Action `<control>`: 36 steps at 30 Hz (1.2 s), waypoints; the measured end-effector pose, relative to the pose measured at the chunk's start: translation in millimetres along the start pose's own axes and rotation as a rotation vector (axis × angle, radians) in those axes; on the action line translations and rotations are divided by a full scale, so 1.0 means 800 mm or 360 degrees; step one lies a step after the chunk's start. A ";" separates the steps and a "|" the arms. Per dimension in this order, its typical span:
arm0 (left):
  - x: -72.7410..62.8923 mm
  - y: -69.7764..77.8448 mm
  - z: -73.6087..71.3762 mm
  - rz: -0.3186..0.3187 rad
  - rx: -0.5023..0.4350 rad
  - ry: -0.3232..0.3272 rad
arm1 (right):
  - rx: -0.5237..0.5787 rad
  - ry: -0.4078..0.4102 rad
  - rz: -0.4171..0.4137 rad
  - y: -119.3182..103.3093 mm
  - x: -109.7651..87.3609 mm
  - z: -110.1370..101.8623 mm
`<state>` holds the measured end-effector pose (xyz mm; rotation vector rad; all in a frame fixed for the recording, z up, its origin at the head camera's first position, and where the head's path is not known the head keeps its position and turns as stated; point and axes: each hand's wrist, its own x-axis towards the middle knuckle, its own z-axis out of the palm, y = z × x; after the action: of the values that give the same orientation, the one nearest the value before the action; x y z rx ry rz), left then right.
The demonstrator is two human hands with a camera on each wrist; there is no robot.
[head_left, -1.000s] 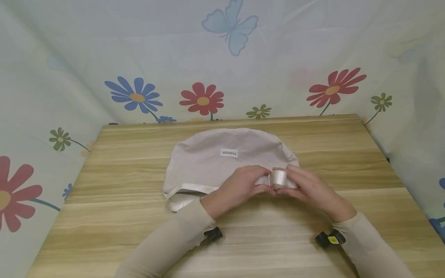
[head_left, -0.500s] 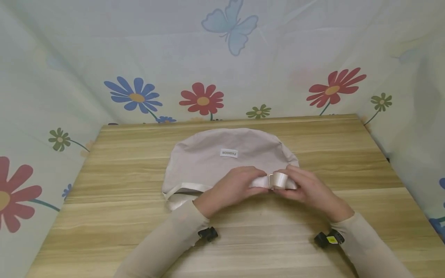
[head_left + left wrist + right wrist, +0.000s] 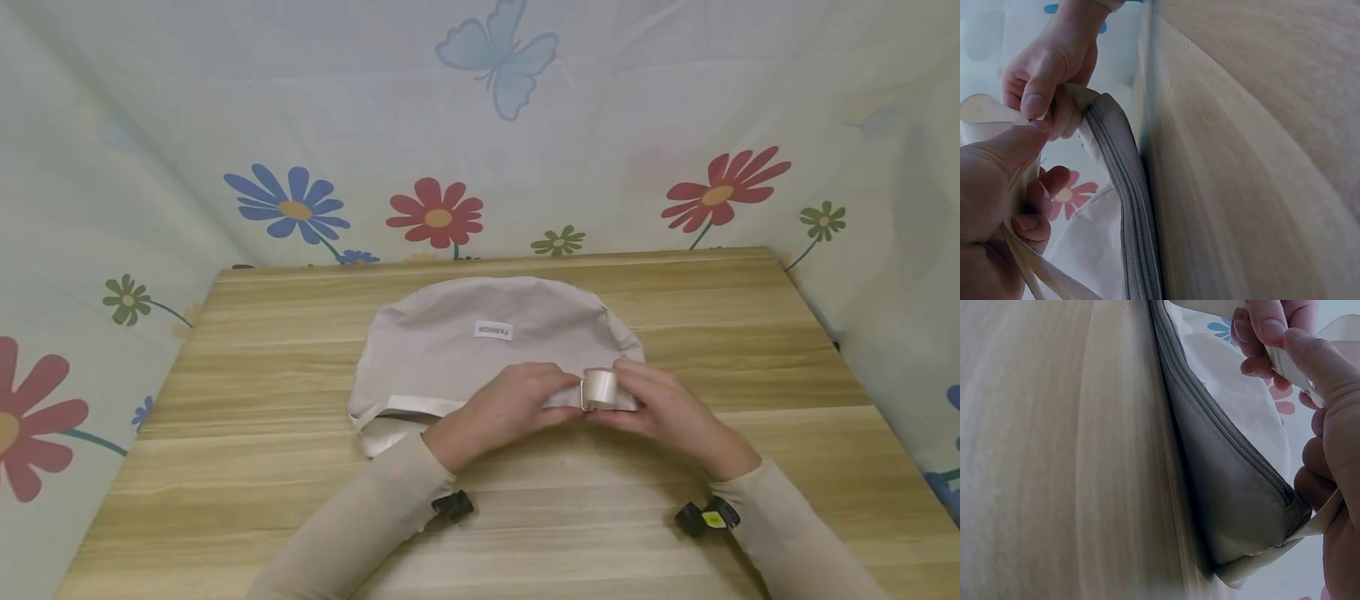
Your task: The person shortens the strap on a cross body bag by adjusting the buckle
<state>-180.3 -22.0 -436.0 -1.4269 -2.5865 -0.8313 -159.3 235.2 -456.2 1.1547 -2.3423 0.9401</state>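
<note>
A pale pinkish-beige bag [image 3: 442, 358] with a small FASHION label [image 3: 493, 331] lies on the table. Over its near right part, both hands hold its cream strap [image 3: 602, 388], which bends up into a loop beside a metal slider buckle [image 3: 582, 394]. My left hand [image 3: 513, 408] pinches the strap just left of the buckle. To the right of the loop, my right hand [image 3: 663, 408] pinches the strap between thumb and fingers. Both wrist views show the thumbs close together at the buckle. The bag's zipper [image 3: 1222, 412] runs closed along the near side.
The wooden table [image 3: 262, 358] spreads out around the bag. At the bag's left end another stretch of strap [image 3: 405, 406] arches off the fabric. A flower-printed curtain [image 3: 600, 150] surrounds the table at the back and sides.
The left hand slid left along the strap, then came back right to the buckle. The strap loop flattened and rose again. The bag has stayed in place.
</note>
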 end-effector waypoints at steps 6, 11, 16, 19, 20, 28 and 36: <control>0.001 0.000 0.002 -0.0022 0.0048 -0.0024 | 0.0028 -0.0016 0.0052 0.001 -0.002 0.001; 0.000 -0.001 0.001 -0.0017 0.0052 -0.0028 | 0.0050 -0.0026 0.0062 0.002 -0.003 0.002; -0.003 -0.003 0.000 0.0003 0.0060 -0.0031 | 0.0049 -0.0027 0.0054 0.002 -0.003 0.003; -0.005 -0.004 -0.002 0.0007 0.0113 -0.0033 | 0.0042 -0.0025 0.0043 0.002 -0.003 0.003; -0.007 -0.004 -0.002 0.0005 0.0131 -0.0034 | 0.0036 -0.0022 0.0044 0.002 -0.003 0.003; -0.024 -0.010 -0.017 -0.0093 0.0171 -0.0041 | 0.0011 0.0034 0.0074 0.001 -0.003 0.003; -0.054 -0.022 -0.034 -0.0125 0.0199 -0.0024 | 0.0024 0.0049 0.0063 0.003 -0.003 0.003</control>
<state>-174.8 -75.9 -433.5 -1.3108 -2.6686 -0.6567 -159.7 235.8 -460.2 1.0954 -2.3457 0.9841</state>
